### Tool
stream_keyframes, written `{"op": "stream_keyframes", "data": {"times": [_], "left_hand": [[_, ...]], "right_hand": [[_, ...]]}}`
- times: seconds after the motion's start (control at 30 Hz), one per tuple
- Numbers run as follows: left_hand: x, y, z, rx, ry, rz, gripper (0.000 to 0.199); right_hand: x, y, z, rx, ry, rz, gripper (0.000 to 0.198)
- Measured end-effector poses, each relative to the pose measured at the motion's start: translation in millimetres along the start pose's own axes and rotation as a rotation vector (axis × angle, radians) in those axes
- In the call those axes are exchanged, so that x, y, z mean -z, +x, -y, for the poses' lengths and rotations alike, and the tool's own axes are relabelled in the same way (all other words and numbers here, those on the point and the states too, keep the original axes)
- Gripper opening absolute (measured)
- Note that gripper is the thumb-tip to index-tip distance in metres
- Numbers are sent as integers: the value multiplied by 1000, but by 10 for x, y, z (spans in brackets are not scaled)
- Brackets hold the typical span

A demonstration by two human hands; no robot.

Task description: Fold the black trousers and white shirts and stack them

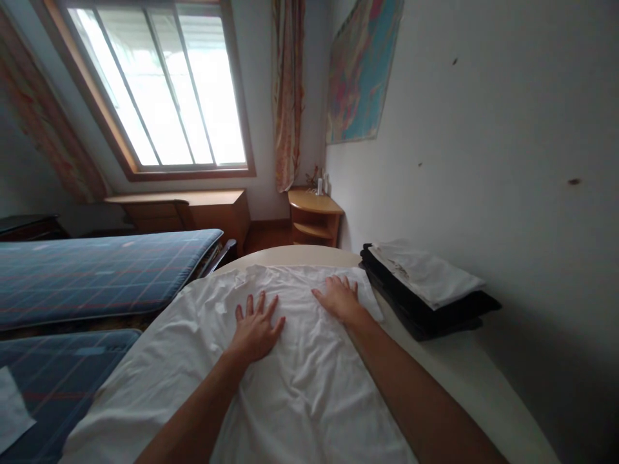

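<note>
Both our left hand (257, 332) and right hand (341, 298) lay flat, fingers wide, on the cloth (304, 370) on the table (464, 380). We had it spread, but not smooth yet; a folded pile (425, 293) sat beside it.

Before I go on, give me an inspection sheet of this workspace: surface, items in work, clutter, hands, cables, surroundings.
Surface: pale table with a curved edge, largely covered by cloth.
Items in work: white cloth, spread out, with many creases.
Clutter: folded stack of black fabric with a white piece on top, right of the cloth.
Hands: left hand and right hand both palm down on the cloth, fingers spread, grasping nothing.
Cables: nothing seen.
Surroundings: plaid mattress to the left; window and corner shelf beyond the table; map-like poster on the right wall.
</note>
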State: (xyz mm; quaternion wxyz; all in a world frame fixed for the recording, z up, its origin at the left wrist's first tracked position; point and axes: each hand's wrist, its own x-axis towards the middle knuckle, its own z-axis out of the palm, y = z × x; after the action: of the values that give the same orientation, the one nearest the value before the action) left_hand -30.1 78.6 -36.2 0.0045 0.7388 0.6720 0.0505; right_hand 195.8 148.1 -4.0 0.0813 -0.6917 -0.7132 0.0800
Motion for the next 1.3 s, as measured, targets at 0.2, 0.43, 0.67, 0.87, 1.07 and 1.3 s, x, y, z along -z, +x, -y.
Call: {"op": "stream_keyframes", "data": {"times": [0.2,0.43,0.67,0.87,1.07,1.3], "left_hand": [[1,6,17,-35,-7,-1,64],[18,4,8,-29,-16,-4,63],[21,18,-4,-17,-21,0,63],[17,17,4,-26,-25,-4,63],[7,19,5,-23,-20,-6,64],[31,5,-14,-29,-13,-17,63]], "right_hand": [[-171,216,209,349,20,118,66],[-173,355,-401,160,-13,15,58],[-53,289,-844,10,-77,-112,55],[-74,226,-782,-30,-101,-127,55],[87,99,-663,-150,-152,-184,40],[220,-8,-563,-353,-199,-160,42]]}}
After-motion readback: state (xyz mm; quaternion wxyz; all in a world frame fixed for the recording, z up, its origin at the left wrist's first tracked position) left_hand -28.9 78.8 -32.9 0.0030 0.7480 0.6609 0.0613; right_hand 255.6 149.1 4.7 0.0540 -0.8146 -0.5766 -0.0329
